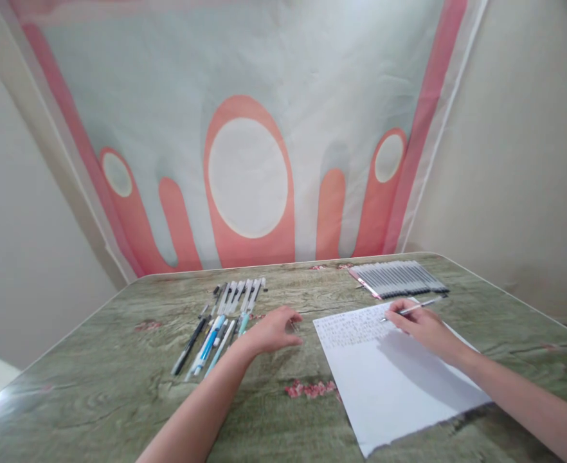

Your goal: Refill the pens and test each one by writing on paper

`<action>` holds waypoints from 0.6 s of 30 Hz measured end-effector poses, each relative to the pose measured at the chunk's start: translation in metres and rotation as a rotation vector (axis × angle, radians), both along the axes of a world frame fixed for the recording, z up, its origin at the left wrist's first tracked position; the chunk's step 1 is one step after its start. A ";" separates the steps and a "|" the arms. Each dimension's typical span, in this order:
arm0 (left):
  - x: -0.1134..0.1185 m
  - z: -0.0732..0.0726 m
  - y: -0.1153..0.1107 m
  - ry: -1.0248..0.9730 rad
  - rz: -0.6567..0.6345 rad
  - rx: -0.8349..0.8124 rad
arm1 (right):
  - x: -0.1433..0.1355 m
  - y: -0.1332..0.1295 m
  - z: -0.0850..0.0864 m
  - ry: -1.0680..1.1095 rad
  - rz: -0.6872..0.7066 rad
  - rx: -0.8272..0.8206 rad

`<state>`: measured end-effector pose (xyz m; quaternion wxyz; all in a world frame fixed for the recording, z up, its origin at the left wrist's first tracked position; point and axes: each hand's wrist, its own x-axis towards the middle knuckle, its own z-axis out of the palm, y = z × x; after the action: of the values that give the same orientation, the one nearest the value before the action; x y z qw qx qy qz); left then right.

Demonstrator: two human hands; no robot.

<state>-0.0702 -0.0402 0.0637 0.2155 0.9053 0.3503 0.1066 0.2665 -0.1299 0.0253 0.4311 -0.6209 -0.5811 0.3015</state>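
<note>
My right hand [417,321] grips a slim pen [421,305] over a sheet of white paper [389,386]. Its tip is at the upper part of the sheet, where rows of handwriting show; whether it touches the paper I cannot tell. To the left of the sheet, my left hand [276,331] hovers above the table with thumb and fingers curved and apart. Just beyond that wrist lie several pens, among them a blue and white pen [211,344] and a black pen [190,346].
A row of clear pens with dark ends [399,280] lies behind the paper at the right. Several more pale pens [240,294] are at the back left. The wood-patterned table [110,373] ends in front of a pink and grey printed cloth [307,77].
</note>
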 end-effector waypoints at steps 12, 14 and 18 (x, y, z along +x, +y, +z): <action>0.006 -0.019 0.002 0.000 0.159 0.113 | -0.131 0.056 0.020 0.232 0.285 0.056; 0.007 -0.025 0.003 -0.006 0.199 0.131 | -0.140 0.058 0.009 0.255 0.191 0.115; 0.010 -0.032 0.002 -0.021 0.291 0.164 | -0.142 0.057 -0.010 0.268 0.077 0.150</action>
<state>-0.0606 -0.0382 0.0321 0.1269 0.8584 0.4655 0.1745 0.1246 -0.0726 0.0155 0.5380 -0.5184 -0.5626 0.3540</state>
